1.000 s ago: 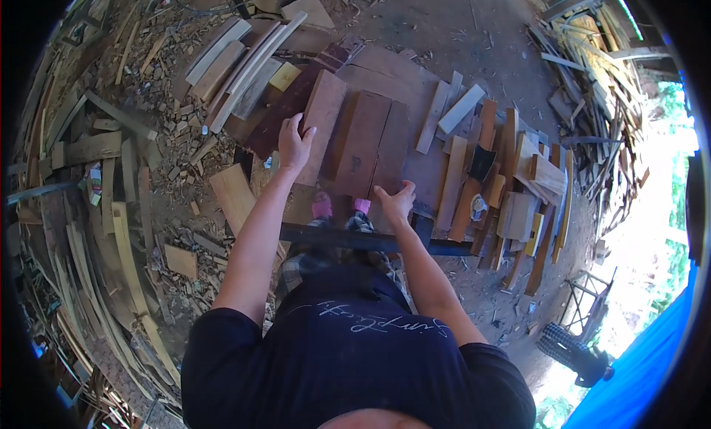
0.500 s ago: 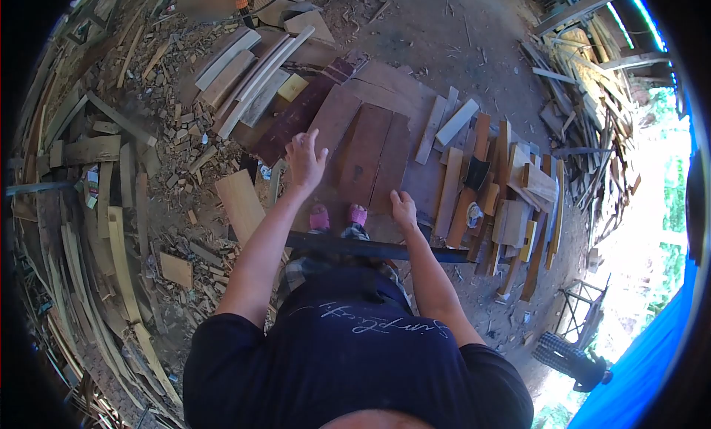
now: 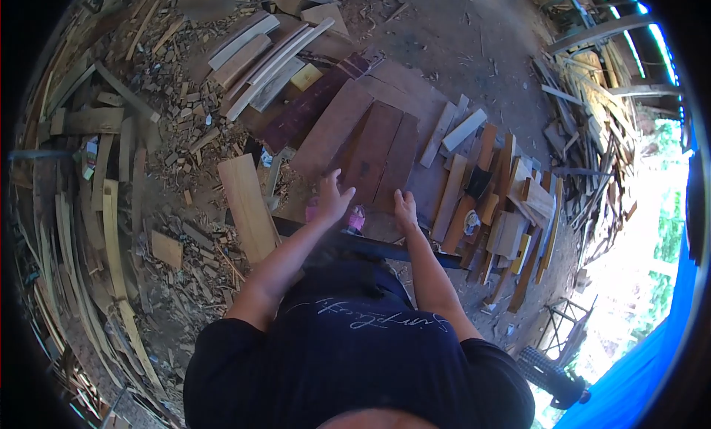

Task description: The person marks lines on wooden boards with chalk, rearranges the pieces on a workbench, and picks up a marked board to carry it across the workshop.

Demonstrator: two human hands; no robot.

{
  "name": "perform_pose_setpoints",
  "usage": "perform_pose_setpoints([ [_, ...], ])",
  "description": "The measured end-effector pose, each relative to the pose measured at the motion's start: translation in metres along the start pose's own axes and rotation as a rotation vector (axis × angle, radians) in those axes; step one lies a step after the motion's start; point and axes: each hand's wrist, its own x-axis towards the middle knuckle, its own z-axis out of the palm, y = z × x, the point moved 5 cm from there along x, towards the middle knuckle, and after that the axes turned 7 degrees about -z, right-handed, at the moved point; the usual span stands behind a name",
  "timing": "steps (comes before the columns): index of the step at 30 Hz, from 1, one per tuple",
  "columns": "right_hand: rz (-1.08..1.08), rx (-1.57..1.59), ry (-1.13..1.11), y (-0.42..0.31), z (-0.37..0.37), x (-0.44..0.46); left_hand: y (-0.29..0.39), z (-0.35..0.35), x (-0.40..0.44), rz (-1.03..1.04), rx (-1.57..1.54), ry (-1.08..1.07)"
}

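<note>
Reddish-brown boards lie side by side on the low work surface in front of me: a left board, a middle board and a right board. The left one slants away, with a wedge-shaped gap beside the middle one. Over the near end of the middle board is my left hand, fingers apart and holding nothing. My right hand is at the near end of the right board, its fingers extended; whether they touch the wood I cannot tell. Pink footwear shows below the hands.
A dark bar crosses in front of my waist. Stacked wood pieces stand at right, and a pale plank leans at left. Beyond lie a dark red beam and several light boards. Scraps litter the ground at left.
My left hand has come down and to the right, nearer my body and my right hand. My right hand stays by the right board's near end. The view has shifted slightly.
</note>
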Motion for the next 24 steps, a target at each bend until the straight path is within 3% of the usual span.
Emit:
perform_pose_setpoints([
  [5, -0.034, -0.132, 0.025, -0.017, -0.026, 0.005, 0.011, 0.012, 0.006, -0.155, -0.091, 0.009],
  [7, -0.054, -0.17, -0.079, -0.02, -0.033, 0.006, 0.01, 0.031, 0.005, -0.364, -0.361, -0.292],
  [13, -0.125, -0.403, -0.193, -0.02, -0.057, 0.008, -0.022, 0.061, 0.012, -0.382, -0.162, -0.213],
  [17, -0.198, -0.612, -0.108, -0.049, -0.075, 0.009, -0.029, 0.074, 0.01, -0.506, -0.276, -0.241],
  [21, -0.471, -0.517, -0.289, -0.144, -0.067, 0.038, -0.074, 0.092, 0.021, -0.596, -0.262, -0.224],
  [22, -0.568, -0.492, -0.313, -0.179, -0.061, 0.044, -0.048, 0.079, 0.012, -0.625, -0.331, -0.259],
  [24, -0.937, -0.321, -0.348, -0.261, -0.053, 0.043, -0.026, 0.072, 0.006, -0.623, -0.403, -0.334],
])
